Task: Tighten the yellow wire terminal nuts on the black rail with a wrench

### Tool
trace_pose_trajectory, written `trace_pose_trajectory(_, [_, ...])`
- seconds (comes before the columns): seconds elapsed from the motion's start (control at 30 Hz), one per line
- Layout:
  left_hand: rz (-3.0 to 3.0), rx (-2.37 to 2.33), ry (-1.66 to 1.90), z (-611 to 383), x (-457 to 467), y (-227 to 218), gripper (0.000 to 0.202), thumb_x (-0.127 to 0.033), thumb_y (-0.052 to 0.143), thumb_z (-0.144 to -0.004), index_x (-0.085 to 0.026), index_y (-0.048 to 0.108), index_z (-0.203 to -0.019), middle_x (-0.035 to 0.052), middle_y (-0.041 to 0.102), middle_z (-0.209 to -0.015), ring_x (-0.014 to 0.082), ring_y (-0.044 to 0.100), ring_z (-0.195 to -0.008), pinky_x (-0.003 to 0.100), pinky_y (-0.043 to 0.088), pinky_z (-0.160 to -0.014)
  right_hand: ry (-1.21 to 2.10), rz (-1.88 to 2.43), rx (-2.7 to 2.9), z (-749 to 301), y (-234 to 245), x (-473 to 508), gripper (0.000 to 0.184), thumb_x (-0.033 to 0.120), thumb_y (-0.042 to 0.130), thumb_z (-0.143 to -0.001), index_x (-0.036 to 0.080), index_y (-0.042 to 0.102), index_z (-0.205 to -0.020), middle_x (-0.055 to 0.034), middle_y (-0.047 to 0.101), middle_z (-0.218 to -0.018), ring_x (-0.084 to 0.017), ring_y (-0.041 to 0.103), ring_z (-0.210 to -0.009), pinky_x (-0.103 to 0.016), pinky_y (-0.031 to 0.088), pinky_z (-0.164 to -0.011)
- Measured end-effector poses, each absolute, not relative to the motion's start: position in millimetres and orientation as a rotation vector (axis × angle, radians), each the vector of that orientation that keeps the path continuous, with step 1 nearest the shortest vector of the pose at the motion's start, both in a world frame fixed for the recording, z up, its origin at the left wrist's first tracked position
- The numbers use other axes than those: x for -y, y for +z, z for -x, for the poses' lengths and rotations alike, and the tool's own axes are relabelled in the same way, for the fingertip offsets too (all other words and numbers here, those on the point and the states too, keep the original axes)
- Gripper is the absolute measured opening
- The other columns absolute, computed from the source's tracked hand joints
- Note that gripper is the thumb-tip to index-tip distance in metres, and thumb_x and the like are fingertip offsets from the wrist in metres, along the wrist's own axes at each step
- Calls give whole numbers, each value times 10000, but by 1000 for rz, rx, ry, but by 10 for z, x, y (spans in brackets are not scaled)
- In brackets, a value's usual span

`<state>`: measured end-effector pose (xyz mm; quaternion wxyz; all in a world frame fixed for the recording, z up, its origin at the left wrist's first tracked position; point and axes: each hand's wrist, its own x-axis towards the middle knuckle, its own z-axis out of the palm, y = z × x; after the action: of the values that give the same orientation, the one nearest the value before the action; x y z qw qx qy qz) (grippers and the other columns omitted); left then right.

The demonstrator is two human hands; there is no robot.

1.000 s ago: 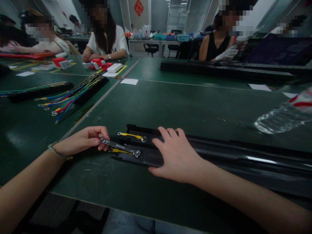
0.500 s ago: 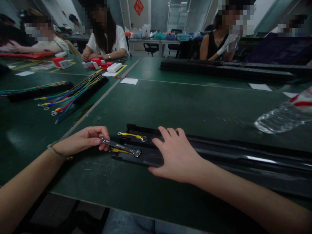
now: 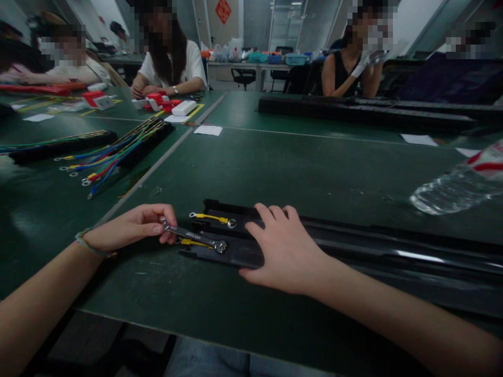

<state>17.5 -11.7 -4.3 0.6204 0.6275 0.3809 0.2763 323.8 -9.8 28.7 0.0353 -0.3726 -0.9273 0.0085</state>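
A combination wrench (image 3: 192, 233) is pinched between the thumb and fingers of my left hand (image 3: 145, 226). Its ring end sits around a bolt (image 3: 222, 246) at the left end of a long black rail (image 3: 346, 242). Across that rail spreads my right hand (image 3: 286, 251), thumb on the near edge and fingertips at the far edge, gripping it. Beneath the wrench lies a short yellow cable (image 3: 192, 243), partly hidden. A second short yellow cable (image 3: 212, 217) with a ring lug runs beside it to another bolt (image 3: 231, 223).
A plastic bottle (image 3: 458, 180) lies on the right. Bundled colored cables (image 3: 113, 157) with ring lugs rest at the left. Paper slips (image 3: 208, 130) and more black rails (image 3: 353, 112) are farther back. Several people sit around the green table (image 3: 275, 162).
My hands and the wrench stay almost where they were. Across the table, a person's gloved hand has risen toward their head.
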Motion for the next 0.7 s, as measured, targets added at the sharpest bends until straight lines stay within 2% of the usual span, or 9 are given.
trace_pose_trajectory(0.7, [-1504, -872, 599, -180, 108, -17, 143, -259, 548, -753, -141, 555, -832, 49, 581, -680, 142, 513, -600, 219, 406, -559, 38, 1143, 2867, -3250, 282, 76, 658, 652, 401, -630, 176, 552, -1058, -194, 387, -1243, -359, 359, -1088, -536, 224, -855])
